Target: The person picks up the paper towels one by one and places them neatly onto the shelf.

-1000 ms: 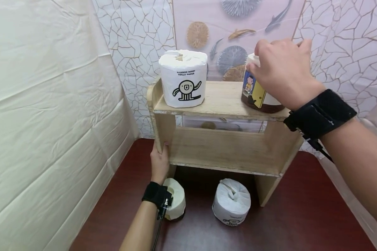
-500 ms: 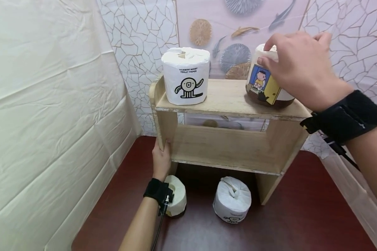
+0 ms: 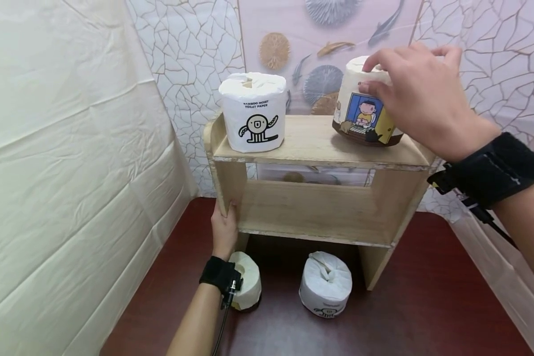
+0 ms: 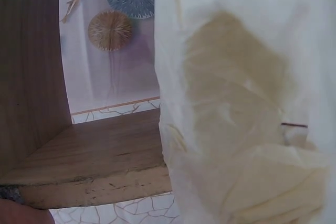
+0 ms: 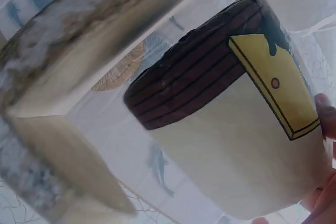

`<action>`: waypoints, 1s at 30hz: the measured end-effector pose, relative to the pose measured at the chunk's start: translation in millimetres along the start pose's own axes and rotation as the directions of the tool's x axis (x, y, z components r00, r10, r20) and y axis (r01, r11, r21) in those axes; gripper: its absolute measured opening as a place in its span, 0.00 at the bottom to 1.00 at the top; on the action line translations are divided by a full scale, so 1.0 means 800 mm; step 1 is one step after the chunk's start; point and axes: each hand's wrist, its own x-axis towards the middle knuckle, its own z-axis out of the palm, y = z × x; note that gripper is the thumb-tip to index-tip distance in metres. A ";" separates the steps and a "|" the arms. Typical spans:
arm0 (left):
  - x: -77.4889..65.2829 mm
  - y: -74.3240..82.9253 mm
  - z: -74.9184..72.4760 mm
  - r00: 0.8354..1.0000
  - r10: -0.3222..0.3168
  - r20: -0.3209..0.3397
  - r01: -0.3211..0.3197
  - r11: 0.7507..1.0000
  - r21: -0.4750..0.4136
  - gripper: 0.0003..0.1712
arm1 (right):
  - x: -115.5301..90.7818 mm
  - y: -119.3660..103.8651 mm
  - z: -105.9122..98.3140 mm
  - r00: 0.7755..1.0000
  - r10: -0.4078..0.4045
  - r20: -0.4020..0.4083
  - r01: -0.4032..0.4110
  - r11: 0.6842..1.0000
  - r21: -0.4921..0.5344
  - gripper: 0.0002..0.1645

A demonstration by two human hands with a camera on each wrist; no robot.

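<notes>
A wooden shelf (image 3: 313, 210) stands on the dark red table. My right hand (image 3: 422, 94) pinches the top of a wrapped toilet paper roll (image 3: 358, 111), printed with a cartoon figure, at the right of the top board. This roll leans slightly; the right wrist view shows its brown base band and yellow door print (image 5: 273, 82), with fingers (image 5: 328, 116) at its edge. At the top board's left sits a white toilet paper roll (image 3: 254, 116) with a round figure printed on it. My left hand (image 3: 224, 227) grips the shelf's left side panel (image 3: 224, 185).
Below, a white wrapped roll (image 3: 326, 284) sits on the table (image 3: 440, 306) in front of the shelf. A cream roll (image 3: 248, 282) stands beside my left wrist, partly covered by it. Pale cloth (image 3: 71, 178) hangs along the left side; a patterned backdrop (image 3: 184, 64) rises behind.
My right hand has turned the cartoon roll, so more of its picture faces me, and the roll has shifted slightly left since half a second ago. My left hand keeps its grip.
</notes>
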 end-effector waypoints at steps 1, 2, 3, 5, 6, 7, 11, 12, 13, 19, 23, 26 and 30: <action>0.000 0.000 -0.001 1.000 -0.002 0.000 0.002 1.000 0.003 0.26 | -0.001 0.001 0.001 0.999 -0.030 -0.015 0.029 0.999 -0.012 0.19; 0.000 0.000 -0.001 1.000 -0.004 0.002 0.004 1.000 0.003 0.26 | -0.001 0.002 0.002 0.998 -0.062 -0.027 0.062 0.998 -0.023 0.18; 0.000 0.000 -0.001 1.000 -0.003 0.003 0.003 1.000 0.003 0.26 | -0.001 0.003 0.004 0.994 -0.099 -0.039 0.098 0.995 -0.033 0.18; 0.000 0.000 -0.002 1.000 0.002 0.004 -0.002 1.000 0.001 0.27 | -0.001 0.006 0.006 0.985 -0.162 -0.053 0.160 0.986 -0.047 0.17; 0.000 0.000 -0.002 1.000 0.005 0.005 -0.005 1.000 0.000 0.27 | -0.001 0.008 0.007 0.980 -0.189 -0.057 0.186 0.981 -0.049 0.16; 0.000 -0.001 -0.003 1.000 0.007 0.004 -0.007 1.000 0.000 0.27 | -0.001 0.010 0.008 0.976 -0.211 -0.060 0.208 0.977 -0.047 0.16; -0.002 -0.001 -0.003 1.000 0.000 0.003 0.000 1.000 -0.002 0.27 | -0.001 0.020 0.013 0.969 -0.241 -0.056 0.241 0.970 -0.004 0.15; -0.002 -0.001 -0.003 1.000 -0.002 0.004 0.002 1.000 0.000 0.27 | -0.002 0.023 0.014 0.968 -0.242 -0.057 0.243 0.970 0.007 0.15; -0.002 -0.001 -0.002 1.000 -0.003 0.006 0.003 1.000 -0.001 0.27 | -0.002 0.026 0.016 0.968 -0.243 -0.057 0.244 0.970 0.019 0.15; -0.003 0.001 0.000 1.000 0.001 0.008 -0.001 1.000 -0.020 0.26 | -0.008 0.037 0.020 0.982 -0.191 0.008 0.189 0.977 0.098 0.15; -0.003 0.002 0.002 1.000 0.010 0.004 -0.010 1.000 -0.028 0.26 | -0.012 0.040 0.022 0.988 -0.148 0.036 0.142 0.981 0.134 0.16; -0.002 0.000 0.002 1.000 0.019 0.003 -0.019 1.000 -0.021 0.26 | -0.013 0.042 0.024 0.990 -0.136 0.034 0.129 0.978 0.166 0.17; -0.003 -0.001 0.000 1.000 0.017 0.008 -0.017 1.000 -0.009 0.27 | -0.016 0.044 0.026 0.988 -0.152 0.013 0.145 0.965 0.217 0.21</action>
